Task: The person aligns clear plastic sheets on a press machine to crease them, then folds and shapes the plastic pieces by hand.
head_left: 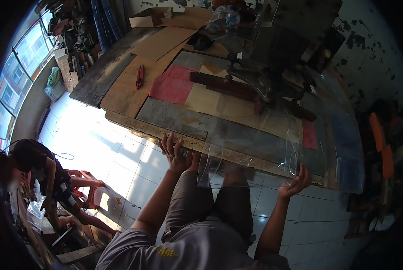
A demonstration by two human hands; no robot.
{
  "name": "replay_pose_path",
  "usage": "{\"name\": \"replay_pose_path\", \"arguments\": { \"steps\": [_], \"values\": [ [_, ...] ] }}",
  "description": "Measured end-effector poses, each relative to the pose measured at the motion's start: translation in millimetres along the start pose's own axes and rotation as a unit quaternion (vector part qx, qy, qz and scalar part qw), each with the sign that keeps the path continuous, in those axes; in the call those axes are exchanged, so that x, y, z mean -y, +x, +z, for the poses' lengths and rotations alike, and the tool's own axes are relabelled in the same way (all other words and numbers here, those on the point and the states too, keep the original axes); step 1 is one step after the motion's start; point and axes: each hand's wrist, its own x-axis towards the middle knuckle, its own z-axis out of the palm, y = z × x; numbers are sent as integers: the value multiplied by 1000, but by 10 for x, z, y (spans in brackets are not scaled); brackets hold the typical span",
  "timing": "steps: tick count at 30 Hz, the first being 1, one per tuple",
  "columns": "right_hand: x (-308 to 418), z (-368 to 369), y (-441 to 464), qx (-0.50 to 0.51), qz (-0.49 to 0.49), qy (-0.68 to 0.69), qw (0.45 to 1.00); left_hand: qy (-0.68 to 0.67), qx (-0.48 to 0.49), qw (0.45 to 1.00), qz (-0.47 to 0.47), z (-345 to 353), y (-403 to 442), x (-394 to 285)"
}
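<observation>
A clear plastic sheet (248, 170) lies over the front of the worktable and hangs past its edge. My right hand (296, 182) has its fingers closed at the sheet's right front corner. My left hand (176, 155) is at the table's front wooden edge (224, 155), left of the sheet, with its fingers apart and nothing visible in them. Ahead, a dark machine (280, 45) carries a long bar (224, 85) over the grey table plate (165, 118). Under the bar lies a strip with a pink end (172, 85) and a beige middle (237, 110).
A red box cutter (140, 76) rests on brown board at the left. Cardboard (165, 42) and a plastic bottle (232, 17) are at the back. More clear film (347, 153) hangs at the right edge. At lower left, another person (44, 175) bends beside a red stool (87, 184).
</observation>
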Motion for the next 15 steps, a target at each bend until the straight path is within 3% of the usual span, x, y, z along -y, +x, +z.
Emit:
{"name": "replay_pose_path", "arguments": {
  "steps": [15],
  "values": [
    [23,-14,19,8,-10,-2,1000,17,29,999,10,-49,13,1]
  ]
}}
